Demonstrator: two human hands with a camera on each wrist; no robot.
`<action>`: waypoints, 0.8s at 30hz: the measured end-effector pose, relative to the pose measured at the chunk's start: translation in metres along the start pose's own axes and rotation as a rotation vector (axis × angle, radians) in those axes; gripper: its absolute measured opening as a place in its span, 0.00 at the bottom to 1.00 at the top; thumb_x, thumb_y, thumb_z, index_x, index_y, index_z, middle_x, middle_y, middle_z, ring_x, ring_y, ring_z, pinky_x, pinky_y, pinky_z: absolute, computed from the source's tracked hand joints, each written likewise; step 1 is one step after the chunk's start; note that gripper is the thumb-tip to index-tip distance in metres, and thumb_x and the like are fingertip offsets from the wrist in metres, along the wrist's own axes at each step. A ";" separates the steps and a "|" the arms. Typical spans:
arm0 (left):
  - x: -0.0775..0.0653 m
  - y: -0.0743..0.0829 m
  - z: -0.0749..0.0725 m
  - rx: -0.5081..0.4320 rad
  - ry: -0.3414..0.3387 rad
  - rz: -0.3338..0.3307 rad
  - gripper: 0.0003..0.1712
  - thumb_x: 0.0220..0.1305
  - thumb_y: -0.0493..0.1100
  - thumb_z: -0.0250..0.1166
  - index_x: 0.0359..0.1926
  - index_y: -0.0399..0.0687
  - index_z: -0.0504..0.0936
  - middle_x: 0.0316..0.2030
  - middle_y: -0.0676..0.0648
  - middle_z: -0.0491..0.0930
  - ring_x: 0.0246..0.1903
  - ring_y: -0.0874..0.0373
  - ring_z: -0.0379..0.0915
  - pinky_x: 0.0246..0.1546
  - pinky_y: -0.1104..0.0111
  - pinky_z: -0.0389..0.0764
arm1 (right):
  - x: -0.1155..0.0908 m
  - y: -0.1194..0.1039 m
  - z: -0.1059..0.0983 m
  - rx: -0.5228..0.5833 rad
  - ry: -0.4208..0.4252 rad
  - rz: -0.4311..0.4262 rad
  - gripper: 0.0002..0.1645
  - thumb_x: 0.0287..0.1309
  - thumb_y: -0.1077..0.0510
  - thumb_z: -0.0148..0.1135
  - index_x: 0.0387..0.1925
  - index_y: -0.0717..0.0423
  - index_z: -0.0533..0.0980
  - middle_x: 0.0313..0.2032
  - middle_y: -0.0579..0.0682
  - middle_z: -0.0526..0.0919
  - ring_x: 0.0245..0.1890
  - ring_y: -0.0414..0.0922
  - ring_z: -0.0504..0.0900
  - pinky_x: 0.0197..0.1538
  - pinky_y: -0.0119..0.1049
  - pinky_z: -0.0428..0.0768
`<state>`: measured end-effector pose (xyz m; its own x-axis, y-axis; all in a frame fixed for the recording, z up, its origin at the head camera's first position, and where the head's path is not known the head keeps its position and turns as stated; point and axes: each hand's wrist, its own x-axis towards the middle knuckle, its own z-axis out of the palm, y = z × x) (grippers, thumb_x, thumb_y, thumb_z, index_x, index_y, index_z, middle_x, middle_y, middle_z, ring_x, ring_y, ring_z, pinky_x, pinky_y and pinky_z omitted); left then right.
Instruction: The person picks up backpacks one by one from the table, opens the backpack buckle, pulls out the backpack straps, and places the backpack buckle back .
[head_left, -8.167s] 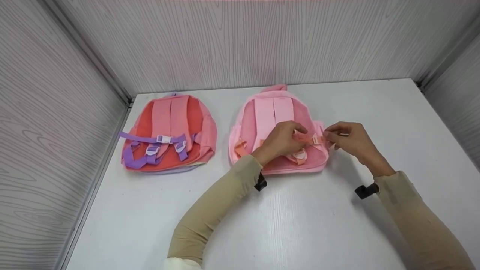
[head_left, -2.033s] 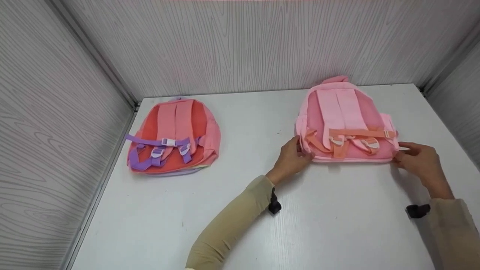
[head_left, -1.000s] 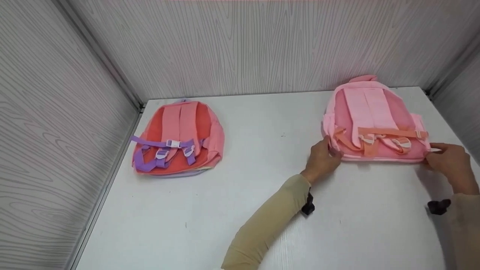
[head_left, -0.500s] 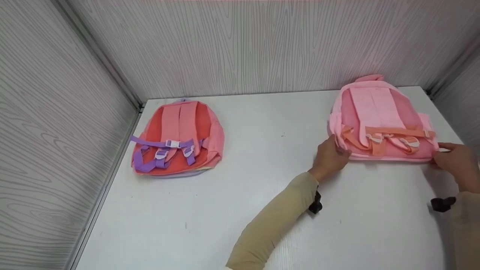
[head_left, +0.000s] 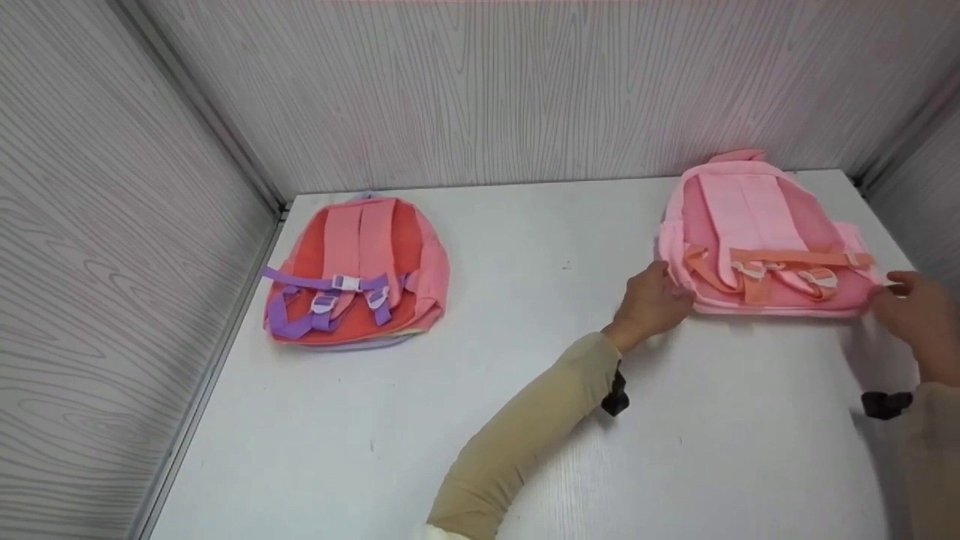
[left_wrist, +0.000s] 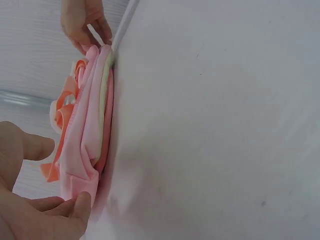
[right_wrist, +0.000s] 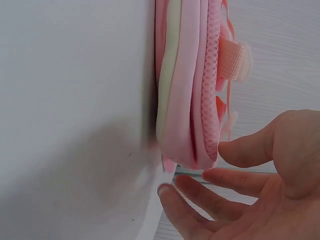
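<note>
A light pink backpack with orange straps and white buckles lies strap side up at the table's back right. At its lower left corner is my left hand. In the left wrist view, the fingertips of that hand touch the bag's side, while its thumb stands apart from the fabric. My right hand is at the lower right corner, fingers loosely spread. In the right wrist view, its thumb lies right beside the bag's mesh edge, and the other fingers spread just past the corner.
A coral red and pink backpack with purple straps lies at the table's back left, also strap side up. Wood-grain panels enclose the white table at the back and sides.
Earlier both hands worked at the pink backpack's orange strap near mid-table. The bag was then carried or slid right by its lower corners. Just now both hands loosened there; the bag stays put.
</note>
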<state>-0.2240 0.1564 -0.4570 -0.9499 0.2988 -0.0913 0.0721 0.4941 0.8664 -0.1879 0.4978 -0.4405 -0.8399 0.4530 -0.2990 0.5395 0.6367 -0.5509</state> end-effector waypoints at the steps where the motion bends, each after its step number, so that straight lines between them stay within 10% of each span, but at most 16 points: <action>1: -0.001 0.000 -0.004 -0.005 -0.005 0.005 0.34 0.73 0.50 0.68 0.74 0.46 0.71 0.67 0.50 0.80 0.61 0.63 0.78 0.62 0.71 0.80 | -0.004 -0.005 0.001 -0.010 0.031 -0.011 0.42 0.81 0.47 0.39 0.82 0.70 0.45 0.77 0.78 0.54 0.66 0.71 0.66 0.58 0.60 0.77; 11: -0.013 -0.003 -0.044 0.038 0.009 0.117 0.33 0.76 0.50 0.65 0.76 0.44 0.70 0.72 0.46 0.75 0.68 0.52 0.76 0.65 0.67 0.79 | -0.046 -0.061 0.016 0.001 0.243 -0.233 0.41 0.82 0.43 0.43 0.81 0.67 0.55 0.76 0.75 0.62 0.71 0.73 0.65 0.68 0.68 0.74; 24: -0.034 -0.023 -0.098 0.043 0.033 0.125 0.33 0.77 0.49 0.64 0.76 0.42 0.70 0.72 0.44 0.74 0.68 0.48 0.74 0.66 0.63 0.78 | -0.078 -0.119 0.060 0.072 0.205 -0.566 0.38 0.79 0.44 0.57 0.75 0.66 0.67 0.71 0.71 0.72 0.67 0.72 0.73 0.66 0.72 0.73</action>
<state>-0.2234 0.0550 -0.4252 -0.9421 0.3337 0.0323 0.2025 0.4896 0.8481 -0.1905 0.3494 -0.3982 -0.9629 0.1719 0.2082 0.0008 0.7731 -0.6343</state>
